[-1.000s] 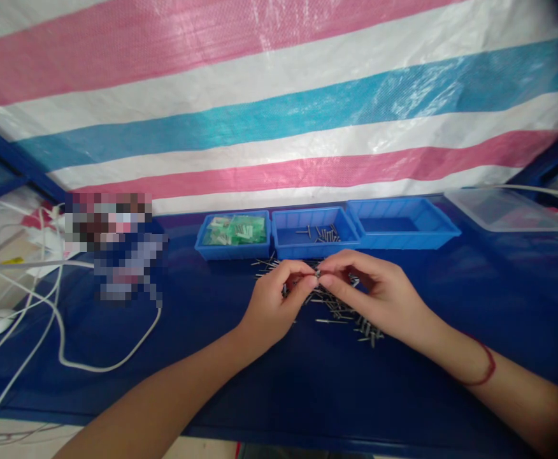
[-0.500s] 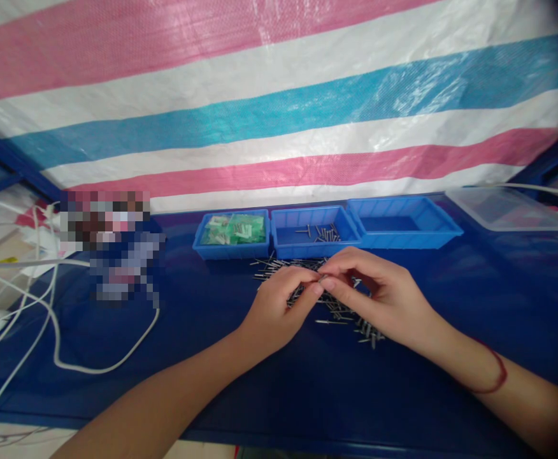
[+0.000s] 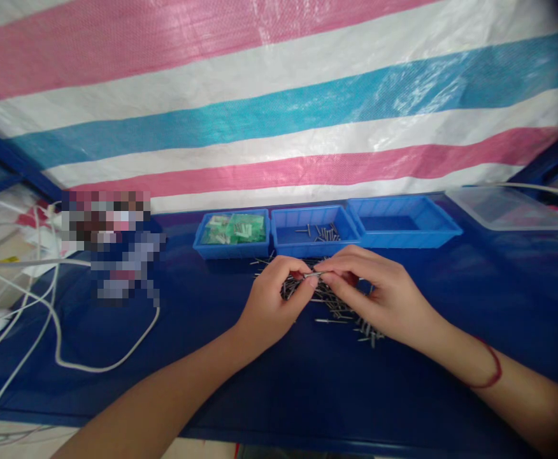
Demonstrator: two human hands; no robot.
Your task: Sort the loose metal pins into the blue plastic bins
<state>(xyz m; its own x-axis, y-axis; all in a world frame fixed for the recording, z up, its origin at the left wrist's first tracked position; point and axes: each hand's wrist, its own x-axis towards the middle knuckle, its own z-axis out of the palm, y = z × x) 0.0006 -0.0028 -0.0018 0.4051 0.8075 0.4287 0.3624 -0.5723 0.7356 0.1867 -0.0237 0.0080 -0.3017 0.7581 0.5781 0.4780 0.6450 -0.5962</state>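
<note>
My left hand point(image 3: 273, 298) and my right hand point(image 3: 388, 290) meet in front of the middle bin, fingertips pinched around one thin metal blind rivet point(image 3: 313, 275). It lies roughly level between them, its ends partly covered by the fingers. Beneath both hands spreads a loose pile of blind rivets point(image 3: 340, 312) on the blue table, partly hidden by the hands. One single rivet point(image 3: 330, 320) lies at the pile's near edge. Just behind, the middle blue bin point(image 3: 302, 247) contains several similar rivets point(image 3: 325, 233) at its right side.
Left of the middle bin stands a blue bin point(image 3: 234, 252) with green packets point(image 3: 246, 228). Another blue bin point(image 3: 403, 240) is on the right, beside a clear plastic lid point(image 3: 508, 210). White cables point(image 3: 102, 370) loop across the table's left side. A striped sheet point(image 3: 260, 121) hangs behind.
The fingertips have shifted slightly left and parted a little, so more of the rivet between them shows. Bins and pile look the same.
</note>
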